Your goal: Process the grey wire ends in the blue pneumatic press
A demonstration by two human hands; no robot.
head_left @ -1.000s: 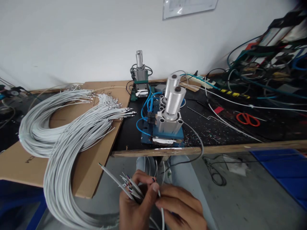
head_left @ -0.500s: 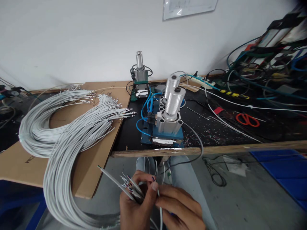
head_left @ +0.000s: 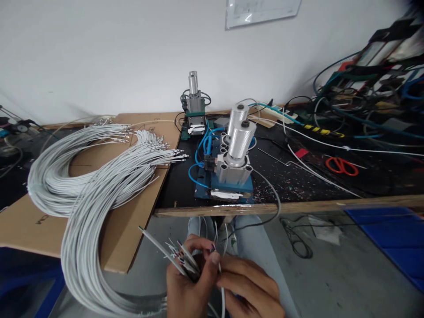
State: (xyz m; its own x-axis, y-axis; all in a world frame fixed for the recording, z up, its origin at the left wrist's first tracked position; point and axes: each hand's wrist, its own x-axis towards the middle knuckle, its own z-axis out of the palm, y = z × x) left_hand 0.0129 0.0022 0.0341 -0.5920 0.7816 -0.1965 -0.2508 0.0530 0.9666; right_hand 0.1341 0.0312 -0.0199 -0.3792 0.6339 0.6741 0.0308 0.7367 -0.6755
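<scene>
My left hand [head_left: 188, 282] is closed round several white cables [head_left: 162, 251], whose ends with fine coloured wires stick out up and to the left. Between its thumb and forefinger shows the stripped end of one more white cable [head_left: 221, 287]. My right hand [head_left: 250, 282] pinches that same cable just below its coloured tip, touching my left thumb. Both hands are in front of the bench edge, above my lap. A thick bundle of white cables [head_left: 82, 238] curves down from the bench toward my left wrist; its lower part is cut off by the frame.
Cardboard [head_left: 119, 247] lies under the cable bundles at left. A blue-based pneumatic machine [head_left: 232, 176] with two ribbed cylinders stands at the bench edge, and a smaller machine [head_left: 195, 106] behind it. Orange-handled scissors [head_left: 341, 166], hoses and wire scraps lie at right.
Both hands keep their hold on the cables and have barely shifted. The view has moved very slightly.
</scene>
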